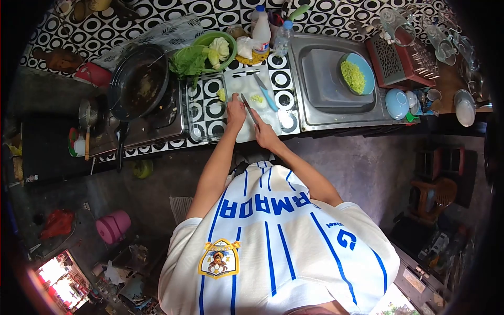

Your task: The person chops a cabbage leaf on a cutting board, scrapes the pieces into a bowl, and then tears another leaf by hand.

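My right hand point(266, 133) is closed round the handle of a knife point(247, 105), whose blade points away from me over a pale cutting board point(247, 84). Close beside the blade, my left hand point(236, 111) has its fingers bent and pressed together on the board; what they pinch is too small to make out. Chopped pale-green vegetable point(256, 98) lies right of the blade, and more yellow-green pieces point(221, 95) are by the board's left edge. A second knife with a light-blue handle point(269, 99) rests on the board's right side.
A green basin point(231, 64) of leafy vegetables stands behind the board. Left is a large dark wok point(139, 84) on the stove. At right, a blue bowl point(369, 79) of shredded vegetable sits on the sink point(299, 52). Bottles point(261, 32) stand at the back.
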`<state>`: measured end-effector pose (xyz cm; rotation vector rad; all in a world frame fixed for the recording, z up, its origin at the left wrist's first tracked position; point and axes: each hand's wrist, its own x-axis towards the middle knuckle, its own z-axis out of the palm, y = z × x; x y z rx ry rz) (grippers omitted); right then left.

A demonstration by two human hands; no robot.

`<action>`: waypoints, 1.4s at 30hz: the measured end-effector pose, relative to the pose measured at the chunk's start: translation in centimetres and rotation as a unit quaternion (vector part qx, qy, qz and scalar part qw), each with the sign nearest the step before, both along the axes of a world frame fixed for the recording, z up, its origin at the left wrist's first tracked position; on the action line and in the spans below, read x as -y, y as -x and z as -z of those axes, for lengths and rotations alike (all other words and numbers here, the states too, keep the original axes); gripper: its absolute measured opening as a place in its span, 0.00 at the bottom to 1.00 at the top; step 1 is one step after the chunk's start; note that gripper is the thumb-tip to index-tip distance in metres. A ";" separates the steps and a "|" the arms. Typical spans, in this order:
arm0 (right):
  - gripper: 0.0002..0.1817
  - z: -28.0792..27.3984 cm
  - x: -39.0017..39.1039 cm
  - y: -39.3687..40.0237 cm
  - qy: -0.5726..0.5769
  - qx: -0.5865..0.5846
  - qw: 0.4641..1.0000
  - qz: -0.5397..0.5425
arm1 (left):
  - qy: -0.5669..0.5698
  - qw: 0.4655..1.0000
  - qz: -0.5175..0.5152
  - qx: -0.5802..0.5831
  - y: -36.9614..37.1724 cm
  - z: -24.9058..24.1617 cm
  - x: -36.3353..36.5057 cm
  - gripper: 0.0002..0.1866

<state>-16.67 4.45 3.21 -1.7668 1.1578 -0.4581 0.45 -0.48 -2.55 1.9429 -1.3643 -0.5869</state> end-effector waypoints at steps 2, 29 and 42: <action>0.36 0.1 0.0 0.1 0.011 0.010 1.000 -0.003 | -0.013 1.000 -0.009 0.003 0.1 -0.1 0.2 0.26; 0.36 1.2 0.1 0.4 0.026 0.002 0.999 -0.023 | -0.067 0.997 -0.028 0.022 0.6 -2.4 0.3 0.41; 0.40 0.3 -0.5 3.9 0.039 -0.053 0.996 -0.064 | -0.030 0.999 -0.036 -0.006 1.1 -2.2 -0.6 0.41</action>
